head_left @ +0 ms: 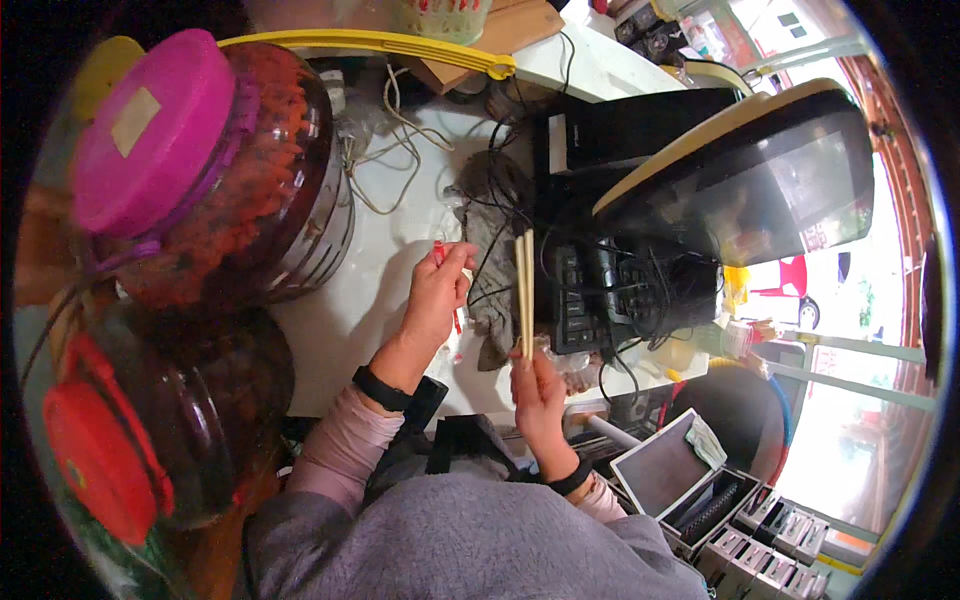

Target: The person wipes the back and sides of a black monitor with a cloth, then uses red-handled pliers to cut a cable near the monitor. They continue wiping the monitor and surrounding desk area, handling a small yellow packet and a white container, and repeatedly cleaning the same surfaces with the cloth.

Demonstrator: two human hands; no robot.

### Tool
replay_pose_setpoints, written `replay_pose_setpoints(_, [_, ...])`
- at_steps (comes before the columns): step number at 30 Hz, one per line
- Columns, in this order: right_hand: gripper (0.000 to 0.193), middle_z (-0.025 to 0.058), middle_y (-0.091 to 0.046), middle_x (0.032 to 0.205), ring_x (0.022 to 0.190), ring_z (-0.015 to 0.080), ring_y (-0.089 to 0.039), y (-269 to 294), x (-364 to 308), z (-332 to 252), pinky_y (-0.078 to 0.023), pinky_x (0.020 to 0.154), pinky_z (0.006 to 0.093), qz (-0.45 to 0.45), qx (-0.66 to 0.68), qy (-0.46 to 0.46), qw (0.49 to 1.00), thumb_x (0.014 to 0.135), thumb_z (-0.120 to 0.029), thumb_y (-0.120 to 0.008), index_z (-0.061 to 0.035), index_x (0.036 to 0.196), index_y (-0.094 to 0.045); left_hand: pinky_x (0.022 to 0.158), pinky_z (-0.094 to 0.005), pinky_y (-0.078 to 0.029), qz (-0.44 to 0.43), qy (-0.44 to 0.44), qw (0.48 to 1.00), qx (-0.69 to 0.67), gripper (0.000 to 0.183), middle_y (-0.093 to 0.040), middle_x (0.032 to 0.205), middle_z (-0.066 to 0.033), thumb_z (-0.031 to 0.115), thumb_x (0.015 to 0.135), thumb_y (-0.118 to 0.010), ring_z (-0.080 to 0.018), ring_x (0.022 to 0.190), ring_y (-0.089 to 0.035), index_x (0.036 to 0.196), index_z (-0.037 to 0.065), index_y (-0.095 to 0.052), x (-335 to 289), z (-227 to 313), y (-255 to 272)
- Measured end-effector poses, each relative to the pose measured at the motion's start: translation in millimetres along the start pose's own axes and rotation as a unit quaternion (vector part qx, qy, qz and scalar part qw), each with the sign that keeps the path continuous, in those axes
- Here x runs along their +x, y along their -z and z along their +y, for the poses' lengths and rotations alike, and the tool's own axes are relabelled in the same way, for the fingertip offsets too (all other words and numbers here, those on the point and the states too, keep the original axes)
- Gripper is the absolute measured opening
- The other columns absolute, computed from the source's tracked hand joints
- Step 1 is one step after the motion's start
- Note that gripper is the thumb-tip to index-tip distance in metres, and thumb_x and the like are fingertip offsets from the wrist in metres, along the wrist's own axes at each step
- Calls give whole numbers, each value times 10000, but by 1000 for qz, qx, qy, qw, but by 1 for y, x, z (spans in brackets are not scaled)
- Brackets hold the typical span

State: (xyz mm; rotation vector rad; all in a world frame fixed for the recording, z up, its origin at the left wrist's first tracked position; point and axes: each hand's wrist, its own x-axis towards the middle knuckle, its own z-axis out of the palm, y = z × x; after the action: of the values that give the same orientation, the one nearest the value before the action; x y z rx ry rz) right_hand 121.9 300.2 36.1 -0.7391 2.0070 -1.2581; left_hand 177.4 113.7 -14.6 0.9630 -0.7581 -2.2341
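Left hand (432, 295) grips thin red item (439, 253), right hand (540, 400) grips pale sticks (526, 290); grey cloth (490, 325) between, tangled cables (655, 290) cluttering keyboard (572, 305).

On the left, a far jar (285, 190) and a near jar (215, 425) are sitting. On the bench (335, 340), a cloth (493, 235) is lying between the left hand (437, 292) and the sticks (525, 295); rightward, cables (655, 285) are crossing a keyboard (573, 305).
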Motion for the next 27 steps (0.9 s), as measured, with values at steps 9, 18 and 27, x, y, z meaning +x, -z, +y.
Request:
replay_pose_setpoints(9, [171, -38, -354, 575, 404, 62, -296, 7, -14, 16, -211, 360, 232, -53, 212, -335, 917, 977, -210, -438, -63, 982, -526, 432, -193, -306, -86, 3, 989, 121, 332, -621, 859, -18, 364, 881, -611, -32, 559, -414, 1045, 77, -582, 54, 13, -8])
replay_pose_setpoints(18, [146, -41, -355, 585, 443, 76, -325, -50, 84, 13, -223, 365, 237, -24, 317, -257, 913, 972, -239, -449, -114, 941, -519, 438, -203, -324, -170, 106, 978, -54, 183, -607, 771, -30, 172, 856, -652, -54, 527, -460, 1017, 113, -591, 74, 24, -32])
replay_pose_setpoints(27, [175, -32, -390, 558, 408, 98, -354, -74, 107, -9, -243, 355, 246, 46, 422, -258, 868, 948, -189, -418, -134, 783, -439, 497, -203, -343, -126, 101, 985, -61, 246, -524, 686, 63, 73, 771, -702, -51, 554, -451, 997, 100, -607, 48, 32, -43])
